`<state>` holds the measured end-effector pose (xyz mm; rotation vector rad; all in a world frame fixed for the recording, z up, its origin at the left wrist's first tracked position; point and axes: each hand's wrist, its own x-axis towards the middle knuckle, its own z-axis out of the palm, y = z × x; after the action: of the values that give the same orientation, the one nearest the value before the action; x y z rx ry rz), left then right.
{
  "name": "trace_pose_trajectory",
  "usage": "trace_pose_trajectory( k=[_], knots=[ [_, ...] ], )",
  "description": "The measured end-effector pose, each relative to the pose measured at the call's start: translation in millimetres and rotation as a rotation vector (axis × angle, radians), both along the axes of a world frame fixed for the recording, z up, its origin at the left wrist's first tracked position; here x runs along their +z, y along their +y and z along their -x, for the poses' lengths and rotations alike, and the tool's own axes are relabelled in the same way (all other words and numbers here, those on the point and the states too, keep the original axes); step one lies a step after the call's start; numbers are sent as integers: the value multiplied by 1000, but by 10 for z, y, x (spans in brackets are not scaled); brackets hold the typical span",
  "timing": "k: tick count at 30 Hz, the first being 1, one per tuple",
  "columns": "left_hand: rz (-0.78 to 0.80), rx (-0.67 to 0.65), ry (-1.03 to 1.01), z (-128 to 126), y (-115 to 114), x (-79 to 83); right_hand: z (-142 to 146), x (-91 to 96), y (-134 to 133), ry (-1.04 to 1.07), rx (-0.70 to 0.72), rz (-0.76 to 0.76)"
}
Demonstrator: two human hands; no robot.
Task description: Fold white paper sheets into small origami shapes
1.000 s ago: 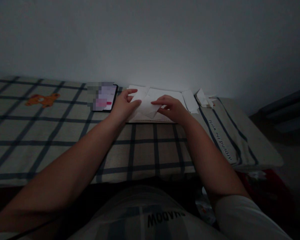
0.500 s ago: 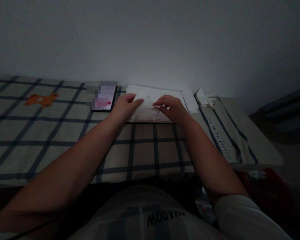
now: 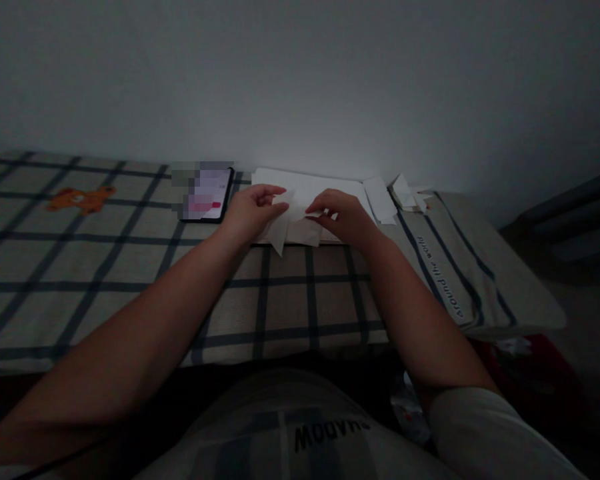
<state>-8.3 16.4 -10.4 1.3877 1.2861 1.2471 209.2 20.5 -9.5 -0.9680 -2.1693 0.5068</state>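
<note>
A thin piece of white paper (image 3: 304,231), with folded flaps, is lifted between my two hands above a stack of white sheets (image 3: 325,185). My left hand (image 3: 254,210) has its thumb and fingers curled at the paper's left side, closed on that edge. On the other side, my right hand (image 3: 341,212) pinches the paper between thumb and fingertips. Two pointed corners of the paper hang down over the near edge of the stack. The shape of the fold between the fingers is hard to make out.
A phone (image 3: 210,195) with a lit, partly blurred screen lies left of the stack. Loose strips of paper (image 3: 379,200) and crumpled paper scraps (image 3: 407,193) are at the right. A checked cloth (image 3: 285,300) covers the table, which meets a wall (image 3: 300,87).
The paper has come up off the stack, and its flaps now stand out and hang below my fingers. My left fingers have closed in on its left edge. My right hand has barely moved.
</note>
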Motion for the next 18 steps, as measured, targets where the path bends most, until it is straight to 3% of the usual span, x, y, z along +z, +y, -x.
trace_pose_trajectory(
  k=[10,18],
  knots=[
    [-38,-111,-4,-21,32,-66,39,36,-49,5,-70,-5],
    [-79,-121,30,12,86,-119,26,4,-11,-15,-90,-81]
  ],
)
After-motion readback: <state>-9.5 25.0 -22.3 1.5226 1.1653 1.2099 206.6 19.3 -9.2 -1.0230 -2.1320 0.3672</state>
